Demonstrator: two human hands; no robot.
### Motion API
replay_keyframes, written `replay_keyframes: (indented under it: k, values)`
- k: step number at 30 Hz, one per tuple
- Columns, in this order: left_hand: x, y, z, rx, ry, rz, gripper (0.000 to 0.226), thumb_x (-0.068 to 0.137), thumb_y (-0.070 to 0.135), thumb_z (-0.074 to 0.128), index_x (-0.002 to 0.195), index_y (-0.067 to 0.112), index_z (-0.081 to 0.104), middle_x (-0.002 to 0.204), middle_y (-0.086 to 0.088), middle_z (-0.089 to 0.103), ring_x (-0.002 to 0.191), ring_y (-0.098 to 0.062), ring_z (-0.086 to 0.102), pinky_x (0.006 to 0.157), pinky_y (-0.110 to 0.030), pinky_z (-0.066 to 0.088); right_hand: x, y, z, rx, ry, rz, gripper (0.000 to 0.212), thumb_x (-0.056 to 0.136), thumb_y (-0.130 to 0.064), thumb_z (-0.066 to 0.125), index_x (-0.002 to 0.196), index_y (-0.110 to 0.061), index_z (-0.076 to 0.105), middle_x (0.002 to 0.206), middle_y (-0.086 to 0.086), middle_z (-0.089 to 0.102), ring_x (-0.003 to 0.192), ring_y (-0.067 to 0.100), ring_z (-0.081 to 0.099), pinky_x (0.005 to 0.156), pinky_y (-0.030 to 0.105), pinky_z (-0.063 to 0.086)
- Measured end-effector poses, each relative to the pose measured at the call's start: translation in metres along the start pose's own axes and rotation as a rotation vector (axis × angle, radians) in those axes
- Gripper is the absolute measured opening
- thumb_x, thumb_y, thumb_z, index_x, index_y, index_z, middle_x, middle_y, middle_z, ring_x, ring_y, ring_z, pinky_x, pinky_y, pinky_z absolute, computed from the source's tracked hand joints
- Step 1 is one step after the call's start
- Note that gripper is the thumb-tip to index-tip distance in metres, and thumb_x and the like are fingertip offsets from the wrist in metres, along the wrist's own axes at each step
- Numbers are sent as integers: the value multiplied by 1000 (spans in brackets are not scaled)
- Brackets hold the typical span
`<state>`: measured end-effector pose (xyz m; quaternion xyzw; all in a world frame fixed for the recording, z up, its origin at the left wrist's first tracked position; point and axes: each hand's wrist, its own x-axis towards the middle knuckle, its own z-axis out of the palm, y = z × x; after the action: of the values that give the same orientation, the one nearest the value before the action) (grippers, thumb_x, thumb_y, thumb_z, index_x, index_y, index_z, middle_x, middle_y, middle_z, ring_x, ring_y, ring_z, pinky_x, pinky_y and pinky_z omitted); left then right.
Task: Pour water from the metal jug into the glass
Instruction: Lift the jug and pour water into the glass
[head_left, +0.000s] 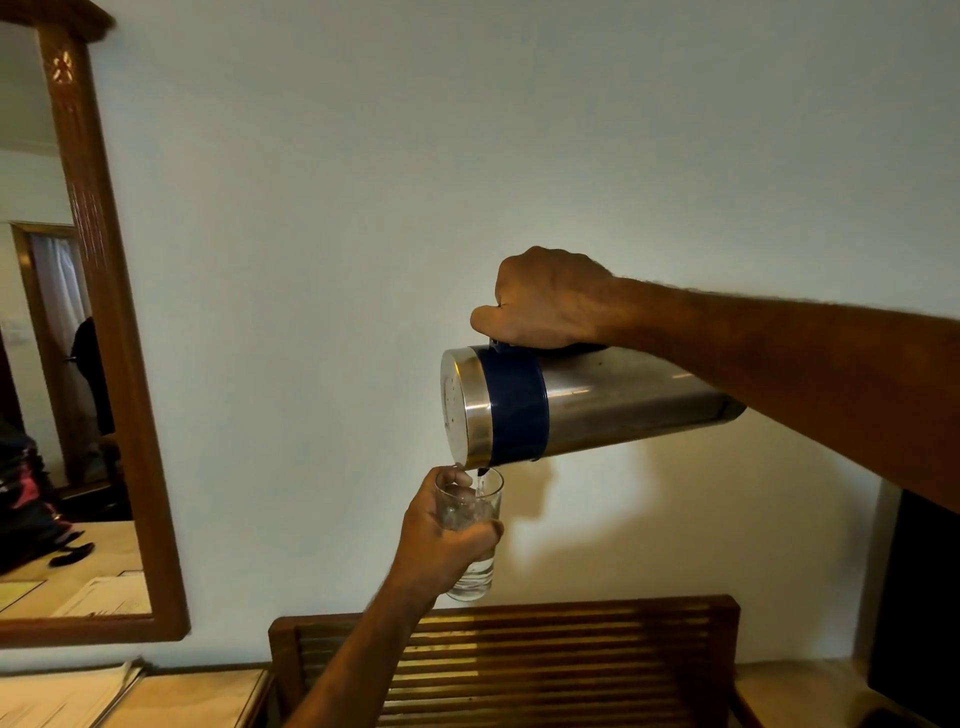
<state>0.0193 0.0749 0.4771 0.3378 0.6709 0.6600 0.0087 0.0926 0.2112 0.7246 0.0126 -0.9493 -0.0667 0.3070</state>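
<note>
A steel jug (613, 402) with a dark blue band near its lid lies tipped almost level in the air, lid end pointing left. My right hand (545, 301) grips its handle from above. A thin stream of water runs from the spout into a clear glass (470, 525) held just below it. My left hand (441, 540) wraps around the glass from the left and holds it upright above a wooden slatted rack. Some water stands in the bottom of the glass.
A wooden slatted rack (519, 660) sits below the glass against the pale wall. A wood-framed mirror (119, 364) hangs at the left. Papers (62, 696) lie on a light tabletop at the bottom left. A dark object (914, 613) stands at the right edge.
</note>
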Motion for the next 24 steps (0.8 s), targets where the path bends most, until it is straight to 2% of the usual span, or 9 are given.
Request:
replay_keyframes:
  k: [5, 9, 12, 15, 20, 24]
  values:
    - [-1, -1, -1, 20, 5, -4, 56, 58, 22, 80, 107, 33, 54, 108, -3, 64, 97, -27, 65, 75, -36, 66, 3, -3, 3, -8, -5, -7, 39, 67, -51, 46, 44, -19, 45, 42, -4, 45, 40, 16, 43, 45, 29, 34]
    - [-2, 0, -2, 18, 1, -12, 55, 58, 20, 80, 106, 32, 55, 105, -1, 63, 96, -26, 65, 73, -34, 66, 5, -2, 6, -3, -9, -8, 39, 67, -51, 46, 45, -18, 47, 42, -4, 45, 40, 16, 44, 45, 29, 36]
    - [-3, 0, -2, 20, -7, -21, 58, 58, 19, 79, 111, 25, 55, 106, -5, 63, 98, -29, 65, 78, -44, 65, 6, 0, 9, -5, -7, -13, 39, 67, -51, 46, 45, -19, 46, 41, -4, 44, 40, 16, 43, 46, 29, 34]
    - [-4, -1, -2, 13, -9, -31, 61, 58, 19, 80, 113, 23, 54, 107, -4, 62, 99, -29, 64, 81, -48, 64, 6, -1, 10, -4, -9, -14, 39, 66, -52, 45, 44, -20, 44, 41, -4, 43, 40, 16, 42, 45, 29, 34]
    - [-4, -3, -2, -5, -11, -38, 56, 59, 19, 80, 107, 31, 55, 107, -1, 63, 98, -26, 65, 78, -43, 65, 5, -2, 9, 11, -14, -8, 40, 66, -51, 44, 44, -18, 45, 41, -3, 44, 40, 16, 42, 45, 28, 34]
    - [-4, -2, -2, -8, -21, -44, 59, 60, 19, 80, 111, 31, 54, 109, -2, 64, 99, -26, 65, 76, -38, 66, 6, -7, 8, 9, -20, -8, 39, 66, -51, 46, 45, -17, 45, 42, -2, 45, 41, 17, 43, 45, 29, 32]
